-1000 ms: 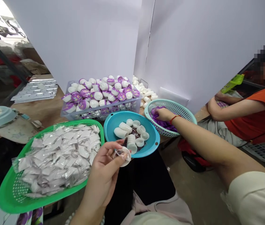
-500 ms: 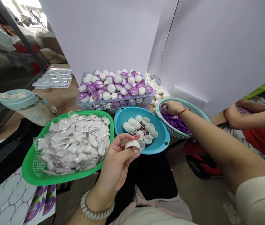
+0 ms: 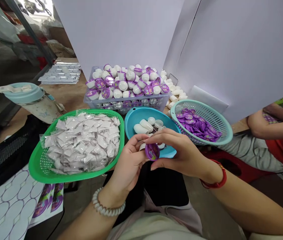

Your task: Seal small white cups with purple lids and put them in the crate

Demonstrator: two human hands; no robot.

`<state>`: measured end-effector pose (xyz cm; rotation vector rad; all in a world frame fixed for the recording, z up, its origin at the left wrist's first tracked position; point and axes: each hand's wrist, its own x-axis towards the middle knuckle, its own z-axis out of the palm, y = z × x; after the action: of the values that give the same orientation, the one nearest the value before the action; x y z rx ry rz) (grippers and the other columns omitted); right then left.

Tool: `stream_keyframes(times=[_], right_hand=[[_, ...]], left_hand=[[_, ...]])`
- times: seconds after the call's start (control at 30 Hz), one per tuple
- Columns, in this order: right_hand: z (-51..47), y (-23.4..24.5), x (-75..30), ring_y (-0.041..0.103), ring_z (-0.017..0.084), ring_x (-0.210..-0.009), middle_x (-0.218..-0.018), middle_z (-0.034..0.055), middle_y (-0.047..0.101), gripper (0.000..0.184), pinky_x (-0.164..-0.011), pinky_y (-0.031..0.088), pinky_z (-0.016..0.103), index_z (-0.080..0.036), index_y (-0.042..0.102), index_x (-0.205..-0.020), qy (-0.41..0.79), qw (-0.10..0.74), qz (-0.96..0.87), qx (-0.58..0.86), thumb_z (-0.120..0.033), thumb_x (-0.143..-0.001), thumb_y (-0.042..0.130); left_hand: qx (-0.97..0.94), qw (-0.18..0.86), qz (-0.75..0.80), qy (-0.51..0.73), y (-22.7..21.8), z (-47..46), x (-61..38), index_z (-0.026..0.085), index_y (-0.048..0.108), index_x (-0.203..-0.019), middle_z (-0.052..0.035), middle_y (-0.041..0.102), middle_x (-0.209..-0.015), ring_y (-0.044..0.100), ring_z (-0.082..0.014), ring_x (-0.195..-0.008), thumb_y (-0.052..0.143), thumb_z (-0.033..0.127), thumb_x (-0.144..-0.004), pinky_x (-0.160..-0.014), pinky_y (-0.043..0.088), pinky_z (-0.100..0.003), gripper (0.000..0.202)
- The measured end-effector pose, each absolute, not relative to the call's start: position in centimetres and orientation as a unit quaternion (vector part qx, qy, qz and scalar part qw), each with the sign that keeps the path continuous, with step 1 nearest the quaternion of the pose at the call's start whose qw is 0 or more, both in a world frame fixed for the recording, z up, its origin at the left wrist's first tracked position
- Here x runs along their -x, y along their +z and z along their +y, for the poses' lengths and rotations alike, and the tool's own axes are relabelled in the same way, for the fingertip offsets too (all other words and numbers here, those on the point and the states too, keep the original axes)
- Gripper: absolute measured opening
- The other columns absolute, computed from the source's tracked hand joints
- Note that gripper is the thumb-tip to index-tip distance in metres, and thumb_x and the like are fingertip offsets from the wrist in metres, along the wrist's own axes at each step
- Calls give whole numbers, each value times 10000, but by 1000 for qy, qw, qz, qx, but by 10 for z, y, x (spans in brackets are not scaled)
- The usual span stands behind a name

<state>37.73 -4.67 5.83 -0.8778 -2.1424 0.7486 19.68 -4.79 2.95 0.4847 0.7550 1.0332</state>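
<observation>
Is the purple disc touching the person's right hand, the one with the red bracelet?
Touching. The head view shows the purple disc pinched in the fingers of the right hand, next to the white cup held in the left hand.

Wooden table: foil sheets, plastic crate (purple-lidded cups), tumbler.

Two hands, one purple lid, one green basket, one blue bowl, one teal colander, one crate.
</observation>
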Motion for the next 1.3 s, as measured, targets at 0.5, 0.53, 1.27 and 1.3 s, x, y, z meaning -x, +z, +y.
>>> stream_keyframes(times=[0.5, 0.53, 1.27, 1.3], right_hand=[[-39, 25, -384, 687, 206, -928, -1041, 62, 752, 501, -810, 554, 320, -224, 806, -1155, 418, 345, -760, 359, -522, -773, 937], [-40, 25, -383, 688, 206, -926, -1040, 61, 754, 513, -805, 556, 319, -223, 800, -1163, 413, 352, -762, 355, -526, -772, 936], [-83, 5, -353, 654, 181, -973, -1117, 46, 654, 345, -828, 551, 302, -302, 593, -1319, 415, 526, -639, 377, -333, -1005, 732], [-85, 4, -352, 656, 180, -989, -1129, 46, 655, 349, -840, 551, 297, -307, 602, -1324, 438, 532, -621, 373, -333, -1004, 738]], left_hand=[[-270, 865, 253, 339, 30, -62, -171, 315, 613, -1356, 9, 758, -1119, 691, -143, -925, 710, 12, -593, -837, 524, -240, 827], [-267, 871, 246, 332, 30, -63, -168, 316, 611, -1377, 15, 757, -1067, 686, -127, -881, 719, 5, -626, -837, 527, -232, 821], [-302, 794, 320, 420, 20, -61, -176, 268, 847, -1179, -73, 836, -1110, 778, -187, -991, 930, 464, -794, -878, 650, -282, 440], [-297, 789, 318, 435, 20, -61, -177, 241, 872, -1099, -80, 846, -1064, 786, -194, -979, 948, 437, -773, -855, 650, -260, 388]])
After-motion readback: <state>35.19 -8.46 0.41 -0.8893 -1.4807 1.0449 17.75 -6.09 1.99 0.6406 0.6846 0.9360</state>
